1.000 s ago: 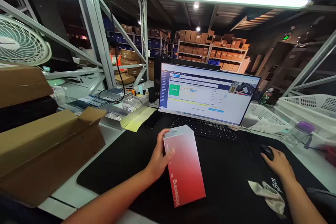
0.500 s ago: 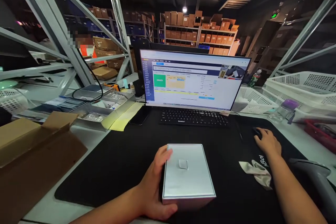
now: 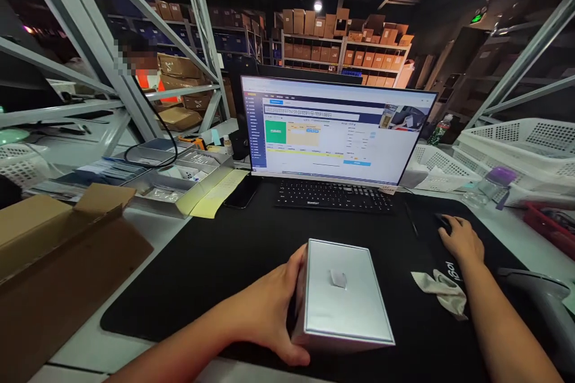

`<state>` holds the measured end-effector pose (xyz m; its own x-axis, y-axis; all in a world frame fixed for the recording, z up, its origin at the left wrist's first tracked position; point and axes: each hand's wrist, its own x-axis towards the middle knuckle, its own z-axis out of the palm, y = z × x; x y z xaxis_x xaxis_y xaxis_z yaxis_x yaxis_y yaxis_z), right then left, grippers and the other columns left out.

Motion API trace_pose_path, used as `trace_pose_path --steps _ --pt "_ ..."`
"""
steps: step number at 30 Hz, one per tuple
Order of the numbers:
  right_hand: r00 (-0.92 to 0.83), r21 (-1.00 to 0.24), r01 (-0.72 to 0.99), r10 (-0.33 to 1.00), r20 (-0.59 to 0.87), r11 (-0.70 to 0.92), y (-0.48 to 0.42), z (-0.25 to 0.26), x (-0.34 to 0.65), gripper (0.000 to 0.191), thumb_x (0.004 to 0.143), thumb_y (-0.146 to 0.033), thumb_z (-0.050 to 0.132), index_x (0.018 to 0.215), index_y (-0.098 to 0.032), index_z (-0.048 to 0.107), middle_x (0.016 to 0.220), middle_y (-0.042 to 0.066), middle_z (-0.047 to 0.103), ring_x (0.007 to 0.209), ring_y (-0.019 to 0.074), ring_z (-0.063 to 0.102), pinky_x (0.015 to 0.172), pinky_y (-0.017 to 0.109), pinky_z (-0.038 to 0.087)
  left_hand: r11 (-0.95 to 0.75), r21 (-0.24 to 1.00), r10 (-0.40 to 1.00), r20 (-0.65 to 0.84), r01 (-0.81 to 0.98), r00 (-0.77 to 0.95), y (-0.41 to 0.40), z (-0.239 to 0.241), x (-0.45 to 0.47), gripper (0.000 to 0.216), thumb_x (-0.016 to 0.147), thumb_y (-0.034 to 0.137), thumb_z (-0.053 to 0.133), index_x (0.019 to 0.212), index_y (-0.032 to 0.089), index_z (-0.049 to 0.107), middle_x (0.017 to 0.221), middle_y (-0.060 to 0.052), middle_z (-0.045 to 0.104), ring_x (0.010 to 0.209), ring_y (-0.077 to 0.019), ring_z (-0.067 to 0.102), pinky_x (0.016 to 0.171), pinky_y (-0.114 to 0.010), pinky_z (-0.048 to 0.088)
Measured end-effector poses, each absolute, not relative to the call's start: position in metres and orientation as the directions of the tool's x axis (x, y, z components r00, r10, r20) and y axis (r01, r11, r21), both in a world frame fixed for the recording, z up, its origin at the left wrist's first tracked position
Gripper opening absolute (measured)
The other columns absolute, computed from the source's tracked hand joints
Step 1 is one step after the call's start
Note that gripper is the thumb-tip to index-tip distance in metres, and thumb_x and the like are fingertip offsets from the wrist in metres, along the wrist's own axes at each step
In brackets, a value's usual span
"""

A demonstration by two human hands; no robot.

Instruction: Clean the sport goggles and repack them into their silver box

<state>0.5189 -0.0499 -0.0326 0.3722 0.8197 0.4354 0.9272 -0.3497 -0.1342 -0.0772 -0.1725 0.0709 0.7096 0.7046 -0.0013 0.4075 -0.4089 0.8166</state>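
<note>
A silver-white box (image 3: 344, 296) with a small tab on its top face lies flat on the black desk mat (image 3: 215, 263) in front of me. My left hand (image 3: 274, 308) grips its left side, thumb along the near edge and fingers on the far corner. My right hand (image 3: 462, 240) rests curled over a black mouse (image 3: 442, 222) at the right of the mat. A black keyboard (image 3: 335, 196) and a lit monitor (image 3: 335, 130) stand behind the box.
An open cardboard carton (image 3: 58, 257) sits at the left. Metal trays (image 3: 179, 176) and a yellow sheet (image 3: 220, 191) lie beyond it. A grey cloth (image 3: 442, 292) lies on the mat, a barcode scanner (image 3: 539, 293) at the right, white baskets (image 3: 516, 146) behind. A person in orange is behind the racking.
The box went from standing with its red face showing to lying flat with its silver face up, then slid slightly right. My right hand stayed on the mouse.
</note>
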Motion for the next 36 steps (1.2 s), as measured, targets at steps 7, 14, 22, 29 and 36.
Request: trace_pose_path --steps 7,14,22,29,36 --pt "0.386 -0.134 0.921 0.815 0.432 -0.365 -0.046 -0.038 0.525 0.052 0.091 -0.047 0.045 0.135 -0.024 0.062 0.137 0.015 0.055 0.112 0.0347 0.064 0.093 0.048 0.053 -0.394 0.829 0.676 -0.031 0.396 0.737 -0.167 0.065 -0.074 0.139 0.045 0.035 0.092 0.157 0.021 0.012 0.15 -0.017 0.045 0.129 -0.0368 0.054 0.111 -0.043 0.044" --pt "0.389 -0.13 0.92 0.826 0.407 -0.369 -0.053 -0.025 0.511 0.053 0.093 -0.047 0.043 0.139 -0.026 0.06 0.142 0.013 0.052 0.112 0.0345 0.064 0.094 0.048 0.053 -0.399 0.818 0.669 -0.049 0.414 0.742 -0.167 0.068 -0.075 0.132 0.048 0.039 0.091 0.155 0.021 0.015 0.149 -0.017 0.046 0.131 -0.0382 0.053 0.111 -0.045 0.044" --pt "0.32 -0.107 0.947 0.847 0.424 -0.304 -0.051 -0.028 0.509 0.052 0.092 -0.046 0.044 0.137 -0.025 0.061 0.138 0.013 0.057 0.116 0.0345 0.062 0.097 0.049 0.052 -0.415 0.815 0.68 -0.018 0.405 0.733 -0.168 0.064 -0.076 0.132 0.047 0.042 0.091 0.154 0.019 0.016 0.148 -0.017 0.047 0.13 -0.0373 0.054 0.111 -0.044 0.044" --pt "0.294 -0.102 0.955 0.852 0.432 -0.278 -0.049 -0.03 0.513 0.053 0.093 -0.05 0.043 0.135 -0.025 0.063 0.137 0.013 0.058 0.114 0.0358 0.063 0.094 0.05 0.053 -0.416 0.791 0.681 -0.056 0.449 0.73 -0.168 0.067 -0.076 0.138 0.047 0.041 0.091 0.157 0.021 0.011 0.153 -0.019 0.043 0.13 -0.0388 0.055 0.108 -0.045 0.048" --pt "0.29 -0.091 0.956 0.85 0.439 -0.279 -0.049 -0.03 0.513 0.055 0.092 -0.051 0.042 0.135 -0.024 0.063 0.136 0.014 0.058 0.115 0.0361 0.063 0.095 0.05 0.053 -0.432 0.804 0.683 -0.004 0.409 0.73 -0.168 0.064 -0.077 0.138 0.046 0.041 0.092 0.158 0.023 0.013 0.154 -0.018 0.043 0.129 -0.0393 0.056 0.106 -0.045 0.048"
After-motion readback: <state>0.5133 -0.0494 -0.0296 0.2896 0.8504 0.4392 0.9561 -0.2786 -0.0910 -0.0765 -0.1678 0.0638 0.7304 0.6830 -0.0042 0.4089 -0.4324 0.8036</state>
